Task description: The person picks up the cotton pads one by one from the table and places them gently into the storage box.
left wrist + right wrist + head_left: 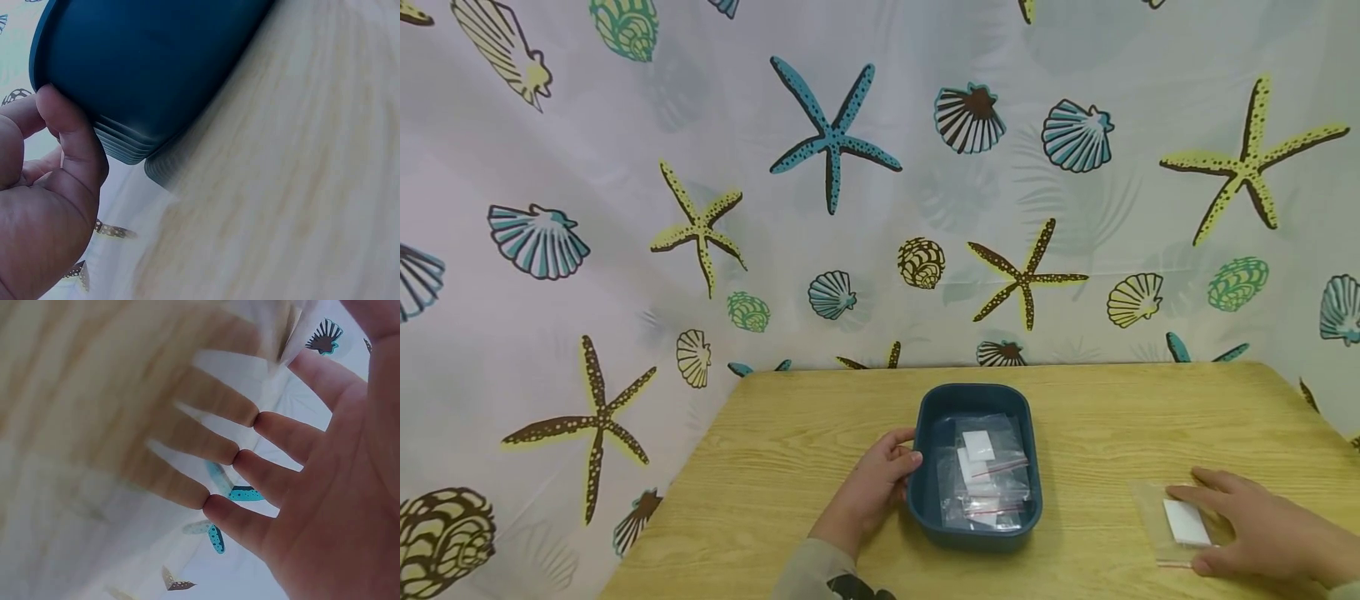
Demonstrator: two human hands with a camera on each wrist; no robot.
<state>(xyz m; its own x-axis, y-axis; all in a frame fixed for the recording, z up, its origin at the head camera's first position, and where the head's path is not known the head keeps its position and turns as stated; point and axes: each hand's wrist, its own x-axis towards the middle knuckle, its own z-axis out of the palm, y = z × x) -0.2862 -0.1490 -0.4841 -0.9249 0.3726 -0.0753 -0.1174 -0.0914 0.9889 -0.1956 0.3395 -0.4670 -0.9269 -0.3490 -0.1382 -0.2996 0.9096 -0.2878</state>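
Observation:
A dark blue plastic bin (pixel 976 540) stands on the table, with several small clear zip bags (pixel 988 492) holding white squares piled inside. My left hand (pixel 874 483) holds the bin at its left side; in the left wrist view the thumb (pixel 69 125) presses the wall just below the rim. To the right, a clear zip bag (pixel 1159 546) with a white square (pixel 1186 522) lies on the table. My right hand (pixel 1262 525) is over the bag's right part, thumb and index finger spread apart around the white square. The other right fingertips (pixel 222 503) touch the tabletop in the right wrist view.
The wood-grain table (pixel 805 433) reaches back to a white curtain (pixel 880 233) printed with starfish and shells. The curtain also hangs along the left and right sides of the table.

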